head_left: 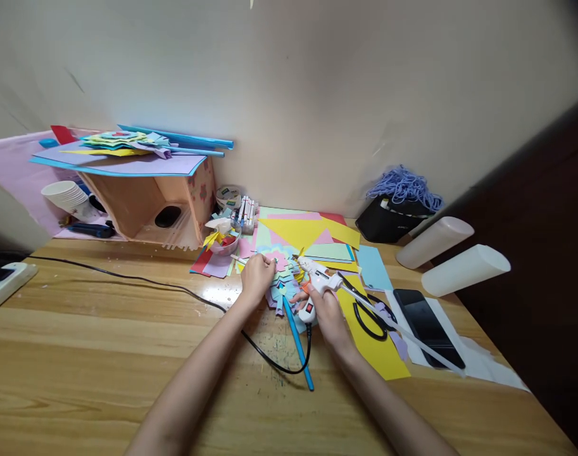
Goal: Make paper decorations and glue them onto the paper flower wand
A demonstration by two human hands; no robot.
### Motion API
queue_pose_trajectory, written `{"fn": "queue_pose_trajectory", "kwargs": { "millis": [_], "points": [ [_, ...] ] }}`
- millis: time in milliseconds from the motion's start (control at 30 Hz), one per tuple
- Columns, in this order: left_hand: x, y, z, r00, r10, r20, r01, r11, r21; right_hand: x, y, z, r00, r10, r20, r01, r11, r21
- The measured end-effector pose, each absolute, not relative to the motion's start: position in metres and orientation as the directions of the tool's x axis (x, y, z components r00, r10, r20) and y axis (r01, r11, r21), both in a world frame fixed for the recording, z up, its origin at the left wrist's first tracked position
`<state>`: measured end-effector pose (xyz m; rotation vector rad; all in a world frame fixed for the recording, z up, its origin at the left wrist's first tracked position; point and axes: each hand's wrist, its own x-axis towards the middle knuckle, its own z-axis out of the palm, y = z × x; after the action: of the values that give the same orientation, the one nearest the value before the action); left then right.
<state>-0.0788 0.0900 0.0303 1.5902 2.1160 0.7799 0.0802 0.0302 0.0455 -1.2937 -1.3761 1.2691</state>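
My right hand grips a white hot glue gun, its nozzle pointing up and left at a layered paper flower. A long translucent glue stick juts from the gun's back. My left hand is closed at the flower's left edge, the fingertips pinched near its pink centre. Whatever is between those fingers is too small to make out. A thin white stick shows beside that hand. Below the flower, a blue paper tube lies on the table like a stem.
Black-handled scissors rest on yellow paper, near a phone. Two white cylinders stand at right. A cardboard box carries another paper flower. The gun's black cord crosses the table. A scrap bowl sits behind.
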Motion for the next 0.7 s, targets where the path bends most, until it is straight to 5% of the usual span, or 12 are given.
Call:
{"fn": "queue_pose_trajectory", "kwargs": {
  "millis": [700],
  "points": [
    [-0.081, 0.09, 0.039, -0.299, 0.954, -0.028, 0.696, 0.238, 0.678, 0.078, 0.045, 0.05, -0.115, 0.984, -0.134, 0.344, -0.087, -0.935]
  ]
}}
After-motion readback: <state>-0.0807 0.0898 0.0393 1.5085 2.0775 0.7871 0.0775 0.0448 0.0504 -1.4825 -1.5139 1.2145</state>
